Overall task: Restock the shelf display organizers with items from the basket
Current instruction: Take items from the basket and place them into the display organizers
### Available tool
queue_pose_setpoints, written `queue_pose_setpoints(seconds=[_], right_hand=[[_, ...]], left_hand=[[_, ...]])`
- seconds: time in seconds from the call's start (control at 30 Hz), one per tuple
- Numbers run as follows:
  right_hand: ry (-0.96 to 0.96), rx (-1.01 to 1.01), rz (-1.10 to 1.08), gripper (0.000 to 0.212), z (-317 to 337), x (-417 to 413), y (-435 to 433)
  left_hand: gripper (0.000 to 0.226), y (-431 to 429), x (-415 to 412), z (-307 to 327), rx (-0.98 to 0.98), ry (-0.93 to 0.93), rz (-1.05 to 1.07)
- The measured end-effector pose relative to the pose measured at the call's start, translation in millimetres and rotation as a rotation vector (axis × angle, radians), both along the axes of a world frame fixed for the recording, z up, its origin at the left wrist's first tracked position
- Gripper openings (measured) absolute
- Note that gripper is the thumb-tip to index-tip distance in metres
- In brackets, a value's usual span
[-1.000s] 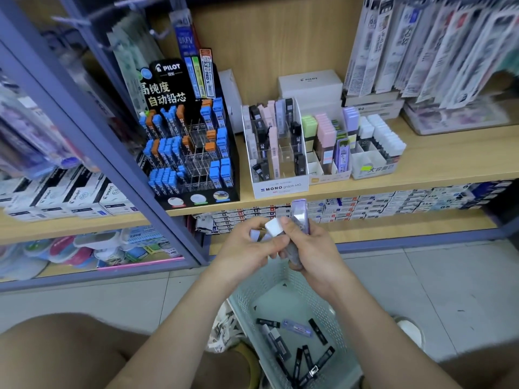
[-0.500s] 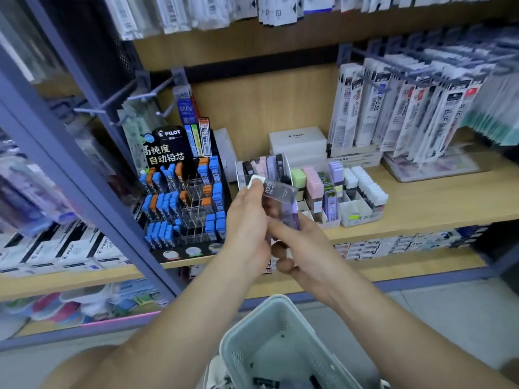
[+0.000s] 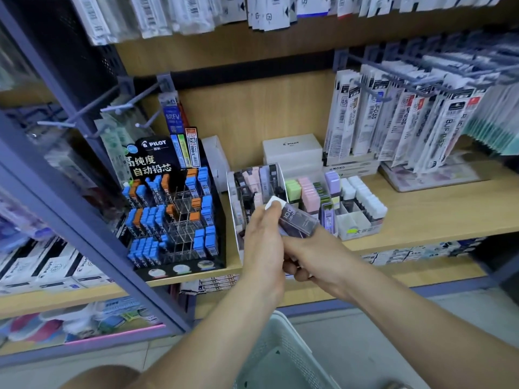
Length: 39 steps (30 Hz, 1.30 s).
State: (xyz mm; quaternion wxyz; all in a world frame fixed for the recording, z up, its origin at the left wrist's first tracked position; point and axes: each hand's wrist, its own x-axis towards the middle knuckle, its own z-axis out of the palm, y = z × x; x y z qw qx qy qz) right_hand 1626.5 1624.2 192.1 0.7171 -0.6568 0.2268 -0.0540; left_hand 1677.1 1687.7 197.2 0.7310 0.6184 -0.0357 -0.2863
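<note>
- Stationery aisle: wooden shelf on blue metal framing, carrying every organizer listed below.
- Hanging refill packs: on pegs above the shelf's right side; no part in this step.
- Pilot rack: black, tiered, at the left of the shelf; holds blue and orange lead cases, with several clear middle cells empty.
- Basket: pale mesh plastic, at the bottom of view below the hands; its contents lie out of frame, so the remaining stock cannot be told.
- White organizer: just right of the Pilot rack, directly behind the hands; dark, pink and lilac cases stand upright in its slots, and its front is partly hidden.
- Pastel organizer: next to the right; holds green, pink, lilac and white cases, with some front cells bare.
- Left hand: grip closed, fingertips pinching the white-capped end of the lead case.
- Right hand: grip closed on the case's other end, fingers curled beneath.
- Lead case: translucent, dark lilac, tilted, held in the air before the white organizer and clear of the shelf.
- Step, as judged: one item is being carried to its slot and is not yet placed.
- Next move, as judged: one hand lets go, the case is turned upright and lowered into a free matching slot without knocking its neighbours.
</note>
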Motion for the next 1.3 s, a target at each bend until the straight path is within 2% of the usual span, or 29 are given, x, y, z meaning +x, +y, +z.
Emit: queue_pose_setpoints(seconds=[0.13,0.27,0.43,0.53,0.57,0.67,0.7,0.8,0.9,0.97,1.03,1.13,1.2,1.3], right_hand=[[0.047,0.146,0.066,0.022,1.0,-0.9,-4.6],[0.083,0.319,0.02,0.019,4.7,-9.4,-20.9],[-0.064,0.485,-0.018,0.022,13.5,-20.4,-41.9],[-0.136,0.498,0.007,0.008,17.4,-25.1,-47.5],[-0.14,0.496,0.015,0.01,16.4,-25.9,-47.8],[-0.1,0.455,-0.003,0.047,9.7,-25.6,-48.8],[-0.082,0.435,-0.022,0.051,8.6,-25.8,-49.7],[-0.051,0.396,-0.061,0.042,11.1,-29.2,-57.3],[-0.06,0.397,-0.133,0.026,20.0,-36.8,-77.2],[-0.088,0.422,-0.251,0.027,29.9,-45.0,-98.1],[-0.142,0.446,-0.367,0.027,36.8,-55.6,-123.7],[-0.197,0.496,-0.478,0.007,39.3,-71.7,-156.0],[-0.221,0.532,-0.522,0.011,36.5,-80.1,-171.3],[-0.253,0.559,-0.552,0.01,36.4,-85.0,-181.0]], left_hand=[[0.025,6.8,7.6,7.9,-0.029,0.014,0.005],[0.018,19.0,28.1,24.9,-0.074,-0.116,0.071],[0.017,31.7,42.0,34.7,-0.068,-0.239,-0.026],[0.017,29.1,41.8,31.3,-0.028,-0.326,-0.101],[0.015,26.9,40.2,30.1,-0.013,-0.353,-0.119],[0.009,19.4,37.2,26.3,0.015,-0.4,-0.132],[0.013,16.7,37.0,25.7,0.027,-0.407,-0.142],[0.022,8.1,40.1,26.9,0.067,-0.415,-0.186],[0.017,-6.4,43.5,34.6,0.065,-0.443,-0.189],[0.015,-23.6,45.4,39.0,0.091,-0.489,-0.193],[0.015,-48.2,49.3,36.0,0.149,-0.561,-0.224],[0.016,-91.8,54.2,21.7,0.306,-0.808,-0.305],[0.019,-118.9,52.5,13.3,0.432,-0.996,-0.357],[0.023,-148.9,50.2,1.5,0.568,-1.15,-0.426]])
